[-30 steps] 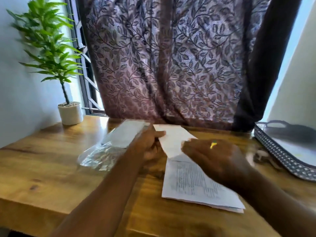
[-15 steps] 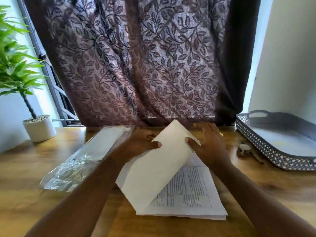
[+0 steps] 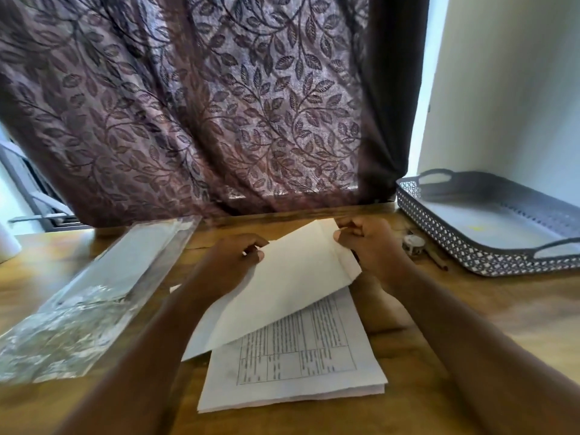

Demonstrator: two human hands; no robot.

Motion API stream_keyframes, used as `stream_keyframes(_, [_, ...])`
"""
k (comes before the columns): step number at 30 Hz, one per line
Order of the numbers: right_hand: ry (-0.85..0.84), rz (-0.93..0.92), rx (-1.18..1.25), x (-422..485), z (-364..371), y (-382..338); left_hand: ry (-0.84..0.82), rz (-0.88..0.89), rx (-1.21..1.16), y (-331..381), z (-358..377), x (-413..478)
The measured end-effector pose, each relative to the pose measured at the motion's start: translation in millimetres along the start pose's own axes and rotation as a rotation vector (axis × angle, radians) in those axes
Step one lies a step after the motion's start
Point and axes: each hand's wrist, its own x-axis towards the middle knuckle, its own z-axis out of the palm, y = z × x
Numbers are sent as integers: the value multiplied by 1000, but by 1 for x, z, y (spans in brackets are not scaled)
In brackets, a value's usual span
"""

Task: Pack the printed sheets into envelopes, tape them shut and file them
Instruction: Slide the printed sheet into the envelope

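Observation:
A white envelope (image 3: pixel 282 287) is held tilted above the wooden table, its near end resting over a stack of printed sheets (image 3: pixel 298 368). My left hand (image 3: pixel 232 265) pinches the envelope's left edge with thumb and fingers. My right hand (image 3: pixel 370 246) grips its upper right corner with curled fingers. The printed sheets lie flat at the table's middle and show a table of text. A second white sheet or envelope peeks out under the left side of the held one.
A clear plastic pack of envelopes (image 3: pixel 103 290) lies at the left. A grey perforated tray (image 3: pixel 489 255) stands at the right, with a small tape roll (image 3: pixel 413 243) and a pen beside it. A patterned curtain (image 3: pixel 219 105) hangs behind the table.
The envelope has been lifted off the stack and both hands now hold its upper edge. The view has shifted right, so the potted plant is almost out of sight.

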Motion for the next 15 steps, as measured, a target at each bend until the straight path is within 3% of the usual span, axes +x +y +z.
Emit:
stream_keyframes(4, [-135,136,269,2,-3,5,88,-60,-112,-9,14,0])
stream_keyframes(8, [-178,131,402,3,-2,5,172,-53,-151,-8,20,-8])
stream_keyframes(11, [-110,143,397,3,-2,6,185,-42,-114,-3,18,-8])
stream_keyframes(15, [-55,128,210,2,0,12,161,49,-206,-3,15,-9])
